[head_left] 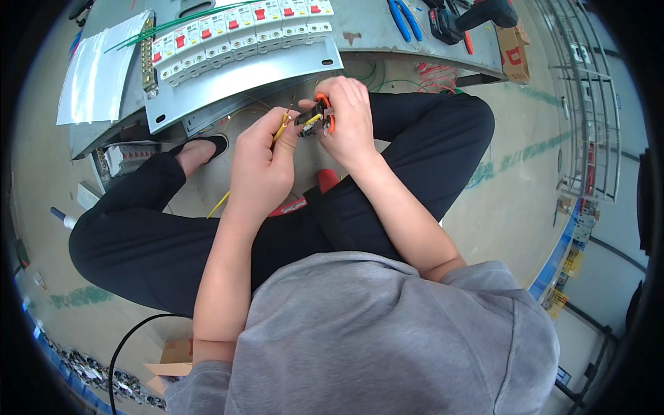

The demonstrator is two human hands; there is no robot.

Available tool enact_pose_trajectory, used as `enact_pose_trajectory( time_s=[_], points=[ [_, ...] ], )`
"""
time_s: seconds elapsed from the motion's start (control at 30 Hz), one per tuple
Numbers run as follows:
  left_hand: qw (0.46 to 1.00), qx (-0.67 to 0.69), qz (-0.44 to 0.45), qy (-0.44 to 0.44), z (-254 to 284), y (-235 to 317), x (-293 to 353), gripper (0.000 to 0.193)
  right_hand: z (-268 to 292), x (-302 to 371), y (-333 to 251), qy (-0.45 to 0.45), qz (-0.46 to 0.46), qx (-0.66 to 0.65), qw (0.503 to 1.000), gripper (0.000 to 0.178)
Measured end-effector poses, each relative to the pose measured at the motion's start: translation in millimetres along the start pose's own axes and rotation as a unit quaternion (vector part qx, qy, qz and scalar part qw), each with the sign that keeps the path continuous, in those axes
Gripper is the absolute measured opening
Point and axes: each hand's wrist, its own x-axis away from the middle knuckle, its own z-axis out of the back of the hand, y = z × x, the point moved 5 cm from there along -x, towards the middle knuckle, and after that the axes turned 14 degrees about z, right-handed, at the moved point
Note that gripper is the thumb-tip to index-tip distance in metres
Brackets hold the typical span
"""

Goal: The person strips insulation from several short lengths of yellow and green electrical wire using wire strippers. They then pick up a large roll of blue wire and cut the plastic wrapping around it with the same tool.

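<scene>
My left hand pinches a thin yellow wire near its upper end; the wire trails down past my wrist to the left. My right hand grips a wire stripper with orange handles, whose black jaws close on the tip of the yellow wire. Both hands sit close together over my lap, just in front of a grey metal panel carrying a row of white circuit breakers with red levers.
I sit cross-legged on the floor in black trousers. Blue-handled pliers and a cordless drill lie on the panel's far side near a cardboard box. Loose green and red wires lie beside my right knee. A wire cable tray runs along the right.
</scene>
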Motion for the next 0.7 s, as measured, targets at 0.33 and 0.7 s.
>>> enact_pose_trajectory(
  time_s=[0.33, 0.7],
  points=[
    [1.000, -0.005, 0.013, -0.006, 3, -1, -6, 0.016, -7, 7, 6, 0.019, -0.035, -0.008, 0.999, 0.033],
    [0.978, -0.181, -0.070, 0.078, 5, 1, -20, 0.012, -48, 44, 6, 0.051, -0.328, -0.333, 0.883, 0.018]
  ],
)
